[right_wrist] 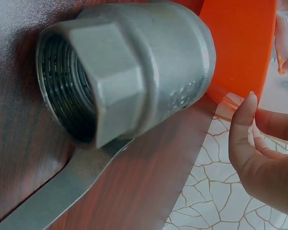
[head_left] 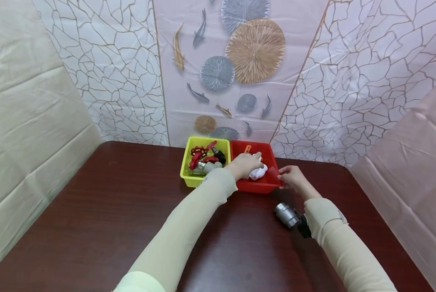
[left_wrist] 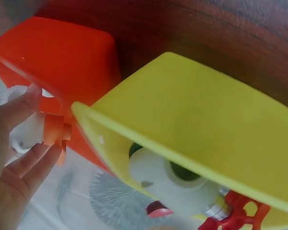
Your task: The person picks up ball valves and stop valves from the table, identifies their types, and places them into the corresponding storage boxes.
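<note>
My left hand (head_left: pixel 245 165) reaches into the red bin (head_left: pixel 256 188). In the left wrist view its thumb and fingers close around a white plastic valve with an orange end (left_wrist: pixel 54 129). A white rounded part (head_left: pixel 258 172) shows below that hand in the head view. At the bin's right edge, my right hand (head_left: pixel 292 177) pinches the rim between thumb and fingers. A metal ball valve (head_left: pixel 287 215) lies on the table near the right wrist; its threaded opening and flat lever (right_wrist: pixel 62 191) show large in the right wrist view.
Against the red bin's left side stands a yellow bin (head_left: pixel 192 182), holding several valves with red handles (head_left: pixel 198 152) and a grey fitting (head_left: pixel 208 166). Both bins sit at the back of the dark wooden table (head_left: pixel 93 219), before a patterned cloth backdrop (head_left: pixel 130 81).
</note>
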`<state>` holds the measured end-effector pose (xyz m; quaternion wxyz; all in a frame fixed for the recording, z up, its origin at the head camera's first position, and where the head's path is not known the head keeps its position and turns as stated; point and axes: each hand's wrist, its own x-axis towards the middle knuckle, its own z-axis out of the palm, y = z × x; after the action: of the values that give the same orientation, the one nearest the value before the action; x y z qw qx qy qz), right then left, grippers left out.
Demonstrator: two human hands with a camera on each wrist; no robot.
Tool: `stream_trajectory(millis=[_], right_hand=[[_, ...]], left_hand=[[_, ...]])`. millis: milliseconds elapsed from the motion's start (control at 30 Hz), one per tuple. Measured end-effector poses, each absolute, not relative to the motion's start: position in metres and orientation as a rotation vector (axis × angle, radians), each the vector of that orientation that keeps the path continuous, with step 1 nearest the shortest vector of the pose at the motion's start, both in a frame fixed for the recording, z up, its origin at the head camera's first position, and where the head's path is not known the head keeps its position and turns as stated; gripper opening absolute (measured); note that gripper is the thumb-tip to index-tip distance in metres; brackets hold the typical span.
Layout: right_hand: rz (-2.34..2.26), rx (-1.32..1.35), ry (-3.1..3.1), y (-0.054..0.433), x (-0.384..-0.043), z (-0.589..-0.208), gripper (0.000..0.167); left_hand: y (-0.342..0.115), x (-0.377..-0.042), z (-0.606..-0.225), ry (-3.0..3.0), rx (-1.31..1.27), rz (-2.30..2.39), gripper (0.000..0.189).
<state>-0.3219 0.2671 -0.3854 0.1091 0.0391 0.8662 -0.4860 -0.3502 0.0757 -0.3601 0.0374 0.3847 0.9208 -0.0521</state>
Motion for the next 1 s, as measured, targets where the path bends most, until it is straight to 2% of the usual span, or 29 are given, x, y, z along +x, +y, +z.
stream_trajectory(millis=[233, 467, 767, 1000], right_hand=[[-1.394, 0.134, 2.572, 0.266, -0.322, -0.386, 0.035], [-1.388, 0.127, 2.583, 0.265, -0.322, -0.387, 0.033], [-1.419, 0.135, 2.555, 0.266, -0.324, -0.388, 0.035], [-1.417, 0.135, 2.554, 0.265, -0.323, -0.387, 0.036]], left_hand=[[0.073, -0.356, -0.372, 2.873, 1.086, -0.178, 0.053], [0.067, -0.353, -0.38, 2.792, 1.016, 0.047, 0.04], [0.065, -0.35, -0.385, 2.728, 0.918, 0.229, 0.039], [0.06, -0.351, -0.385, 2.583, 0.905, 0.274, 0.048]])
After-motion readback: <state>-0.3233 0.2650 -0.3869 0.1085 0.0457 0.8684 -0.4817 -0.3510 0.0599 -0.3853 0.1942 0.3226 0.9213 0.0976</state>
